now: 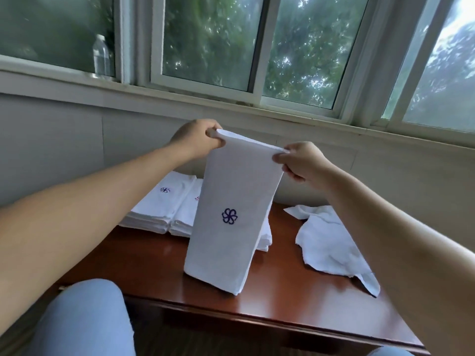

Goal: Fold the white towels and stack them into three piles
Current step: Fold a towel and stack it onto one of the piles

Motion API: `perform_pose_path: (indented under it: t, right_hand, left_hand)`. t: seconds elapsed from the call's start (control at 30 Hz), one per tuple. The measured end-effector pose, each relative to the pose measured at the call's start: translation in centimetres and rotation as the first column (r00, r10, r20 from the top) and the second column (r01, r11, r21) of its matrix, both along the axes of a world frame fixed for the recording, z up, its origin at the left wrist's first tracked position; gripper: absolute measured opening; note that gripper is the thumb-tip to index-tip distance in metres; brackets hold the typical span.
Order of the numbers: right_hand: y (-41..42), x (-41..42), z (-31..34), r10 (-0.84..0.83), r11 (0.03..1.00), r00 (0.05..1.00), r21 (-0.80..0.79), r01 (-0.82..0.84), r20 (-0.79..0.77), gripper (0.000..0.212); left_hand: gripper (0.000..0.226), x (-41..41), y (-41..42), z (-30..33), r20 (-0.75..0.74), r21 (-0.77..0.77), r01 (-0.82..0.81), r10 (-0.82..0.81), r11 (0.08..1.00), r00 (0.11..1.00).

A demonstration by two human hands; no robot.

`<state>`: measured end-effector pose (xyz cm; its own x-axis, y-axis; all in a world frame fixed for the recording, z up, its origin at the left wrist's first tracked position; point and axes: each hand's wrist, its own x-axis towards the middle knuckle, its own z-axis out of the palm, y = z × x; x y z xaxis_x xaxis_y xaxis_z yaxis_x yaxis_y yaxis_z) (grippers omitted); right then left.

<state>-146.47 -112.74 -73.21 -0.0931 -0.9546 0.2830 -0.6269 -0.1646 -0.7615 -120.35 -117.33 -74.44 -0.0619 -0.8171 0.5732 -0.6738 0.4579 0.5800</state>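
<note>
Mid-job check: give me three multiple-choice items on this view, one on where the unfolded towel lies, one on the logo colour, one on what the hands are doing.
1. Where is the crumpled towel?
A. on the windowsill
B. on the table, on the right-hand side
C. on the person's lap

2. What colour is the emblem on the held towel?
A. dark blue
B. red
C. green

3. How is the held towel supported?
A. lying flat, untouched
B. held by one hand only
C. pinched at its top corners by both hands, lower edge on the table

Answers:
1 B, it lies loose on the wooden table, to the right of the folded stacks.
2 A, the pinwheel emblem reads dark blue.
3 C, the left hand and right hand each grip a top corner.
</note>
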Motion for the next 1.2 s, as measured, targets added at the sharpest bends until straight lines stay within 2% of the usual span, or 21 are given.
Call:
perform_pose_path:
  t: [0.1, 0.2, 0.27, 0.37, 0.5, 0.7, 0.93, 1.2]
  right_hand:
    - [0.0, 2.8, 0.4, 0.080, 0.997, 0.974, -0.026, -0.077, 0.210, 0.024]
    - [-0.3, 5.2, 0.8, 0.200, 0.980, 0.904, -0.077, -0.185, 0.377, 0.032]
    - [-0.7, 6.4, 0.9, 0.250, 0.968, 0.869, -0.128, -0.216, 0.426, 0.035]
    - [-1.8, 7.8, 0.7, 0.281, 0.958, 0.841, -0.192, -0.215, 0.463, 0.032]
    - [-3.6, 9.3, 0.3, 0.318, 0.939, 0.832, -0.271, -0.211, 0.454, 0.030]
    - [-7.1, 10.7, -0.4, 0.327, 0.924, 0.864, -0.322, -0.207, 0.382, 0.051]
    - [-13.8, 11.1, -2.1, 0.306, 0.937, 0.892, -0.273, -0.219, 0.332, 0.064]
    - [-25.5, 10.5, -6.2, 0.203, 0.975, 0.913, -0.156, -0.157, 0.353, 0.058]
  left_hand:
    - [0.013, 1.8, 0.4, 0.1, -0.093, 0.018, -0.060, 0.062, 0.998, 0.994]
    - [0.017, 3.2, 0.9, 0.4, -0.325, 0.057, 0.008, 0.011, 0.998, 0.946]
    - [0.015, 4.1, 1.3, 0.7, -0.458, 0.046, 0.071, -0.043, 0.996, 0.888]
    - [0.015, 5.3, 1.5, 0.9, -0.526, -0.019, 0.098, -0.094, 0.995, 0.845]
    - [0.014, 6.2, 0.6, 0.8, -0.567, -0.106, 0.097, -0.140, 0.990, 0.812]
    - [0.021, 7.2, -2.9, 0.4, -0.631, -0.133, 0.100, -0.162, 0.986, 0.758]
    - [0.026, 7.6, -10.0, -1.9, -0.671, -0.066, 0.130, -0.140, 0.989, 0.728]
    - [0.029, 6.9, -21.2, -4.9, -0.673, 0.100, 0.191, -0.075, 0.976, 0.736]
